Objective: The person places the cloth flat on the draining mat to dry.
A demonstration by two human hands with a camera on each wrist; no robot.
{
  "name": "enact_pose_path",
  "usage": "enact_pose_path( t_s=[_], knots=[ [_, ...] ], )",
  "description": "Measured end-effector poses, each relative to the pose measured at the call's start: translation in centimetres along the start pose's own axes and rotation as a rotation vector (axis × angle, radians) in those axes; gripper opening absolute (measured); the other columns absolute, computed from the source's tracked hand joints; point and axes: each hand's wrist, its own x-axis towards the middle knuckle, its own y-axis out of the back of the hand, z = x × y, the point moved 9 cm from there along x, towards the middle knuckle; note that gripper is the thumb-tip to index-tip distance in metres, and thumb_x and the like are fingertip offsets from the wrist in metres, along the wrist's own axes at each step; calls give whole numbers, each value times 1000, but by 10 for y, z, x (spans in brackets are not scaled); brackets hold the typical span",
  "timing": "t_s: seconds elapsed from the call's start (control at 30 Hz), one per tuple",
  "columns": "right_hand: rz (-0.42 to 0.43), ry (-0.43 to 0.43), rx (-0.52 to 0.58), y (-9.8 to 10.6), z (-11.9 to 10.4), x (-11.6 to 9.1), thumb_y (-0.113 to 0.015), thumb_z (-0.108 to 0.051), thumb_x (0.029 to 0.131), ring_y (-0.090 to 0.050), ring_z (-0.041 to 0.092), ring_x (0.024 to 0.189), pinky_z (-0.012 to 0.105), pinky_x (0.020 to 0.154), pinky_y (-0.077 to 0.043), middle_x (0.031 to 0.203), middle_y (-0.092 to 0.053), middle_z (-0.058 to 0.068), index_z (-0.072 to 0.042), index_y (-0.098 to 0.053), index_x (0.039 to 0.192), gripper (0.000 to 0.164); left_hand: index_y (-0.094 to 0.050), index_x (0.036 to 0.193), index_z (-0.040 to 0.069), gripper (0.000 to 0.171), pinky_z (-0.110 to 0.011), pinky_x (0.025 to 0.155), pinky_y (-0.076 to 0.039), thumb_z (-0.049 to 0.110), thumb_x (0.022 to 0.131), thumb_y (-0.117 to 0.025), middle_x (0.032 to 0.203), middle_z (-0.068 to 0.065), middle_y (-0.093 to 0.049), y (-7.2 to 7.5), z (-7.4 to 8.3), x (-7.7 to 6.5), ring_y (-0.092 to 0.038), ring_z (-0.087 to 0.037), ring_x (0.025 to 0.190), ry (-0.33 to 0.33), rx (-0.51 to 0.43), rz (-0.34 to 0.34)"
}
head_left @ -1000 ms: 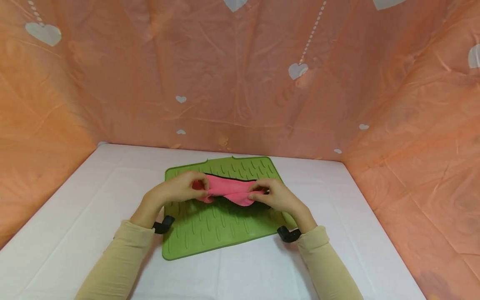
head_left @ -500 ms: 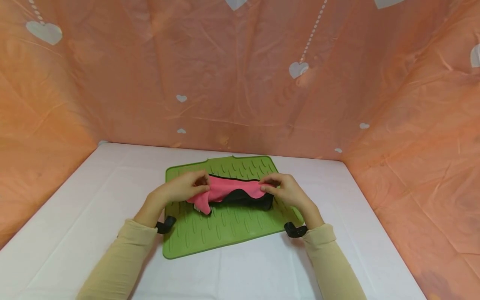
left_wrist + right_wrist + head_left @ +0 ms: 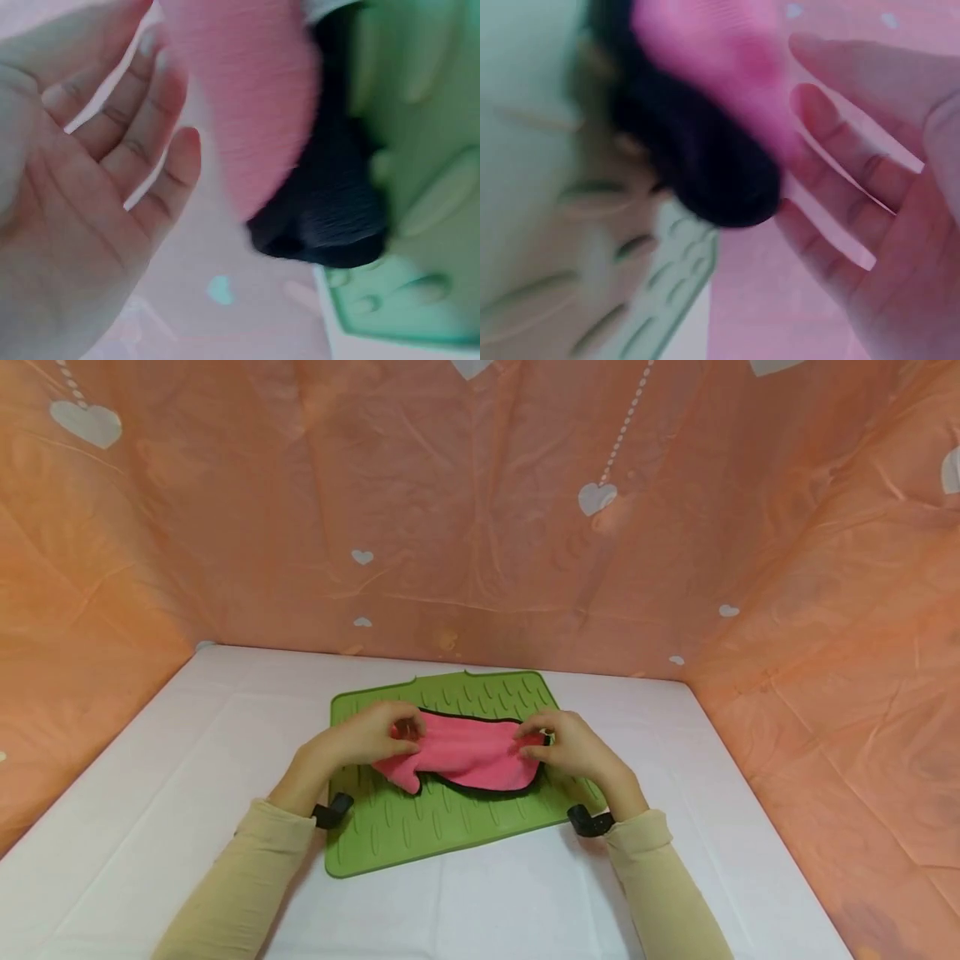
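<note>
A pink cloth mitt point(image 3: 465, 752) with black edging and a thumb-like lobe at lower left lies spread over a green mat point(image 3: 442, 835). My left hand point(image 3: 371, 735) is at its left end, finger and thumb tips set apart on the pink cloth. At the other end, my right hand point(image 3: 566, 743) touches it the same way, with a gap between thumb and fingers. The left wrist view has relaxed fingers beside the mitt's pink side point(image 3: 247, 90), its black underside showing below. Fingers also lie loosely along the blurred mitt point(image 3: 705, 135) in the right wrist view.
The ribbed mat rests at an angle on a table with a white cloth point(image 3: 240, 727). An orange curtain point(image 3: 480, 527) with pale hearts stands behind and along both sides. Black straps with small devices point(image 3: 588, 821) sit on both wrists.
The bunched mitt has unfolded toward me; its pink face now covers the black underside that showed. My right hand moved slightly right, while the left stayed nearly in place.
</note>
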Motion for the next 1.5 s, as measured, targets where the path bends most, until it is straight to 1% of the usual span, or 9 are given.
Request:
enact_pose_path(
  t_s=[0.13,0.33,0.47,0.6,0.83,1.03,1.23,1.33,1.5],
  knots=[
    [-25,59,41,-3,-18,2,-83,-8,88,-64,24,97,41,83,-55,102,-72,-2,-12,-79,103,15,-72,98,11,15,-33,75,-53,6,88,-83,93,0,-67,3,7,-5,-60,-16,84,23,-32,-62],
    [-207,105,12,-37,-25,4,-85,-13,87,-63,13,97,34,88,-54,102,-70,-7,-15,-80,101,15,-71,91,13,21,-32,73,-51,10,81,-89,85,1,-63,-12,2,-10,-57,-16,79,120,-55,-187],
    [-283,79,-45,-53,-20,4,-87,-16,86,-61,10,97,32,90,-52,102,-68,-10,-18,-80,101,17,-69,93,9,30,-32,75,-50,8,75,-93,88,-2,-61,-23,-6,-10,-55,-17,81,161,-66,-222],
    [-288,97,-93,-59,-18,4,-86,-16,86,-60,9,95,31,89,-51,100,-68,-10,-17,-80,99,14,-68,91,10,26,-31,74,-50,3,77,-89,87,-1,-61,-27,-9,-9,-55,-16,81,164,-62,-229],
    [-239,68,-17,-51,-14,5,-79,-13,93,-62,9,91,27,83,-53,99,-71,-6,-14,-80,100,7,-70,94,9,6,-32,75,-50,6,94,-75,88,2,-66,-18,-11,-9,-57,-13,82,130,4,-192],
    [-166,-1,118,-30,-8,1,-72,-15,99,-63,12,96,31,86,-54,107,-73,-3,-14,-78,111,13,-71,108,7,8,-34,76,-52,5,101,-66,100,-1,-70,-3,-12,-12,-62,-15,88,127,-76,-152],
    [-115,-13,175,-9,-4,-3,-71,-16,100,-61,15,82,30,76,-52,92,-70,-3,-14,-78,111,13,-72,110,4,11,-29,60,-49,5,100,-67,98,-4,-70,4,-4,-14,-55,-12,65,72,-157,-146],
    [-153,-20,199,-7,-3,-6,-73,-13,98,-61,16,79,30,72,-52,89,-70,-2,-12,-79,107,11,-73,108,4,10,-28,56,-49,3,99,-68,96,-5,-71,-3,-4,-15,-55,-12,60,92,-217,-197],
    [-316,-40,202,-24,1,-11,-76,-10,94,-67,11,83,29,76,-57,94,-75,-3,-10,-80,102,9,-75,101,4,8,-29,63,-55,2,94,-74,93,-4,-72,-23,-3,-13,-63,-12,70,101,-225,-301]
  ],
)
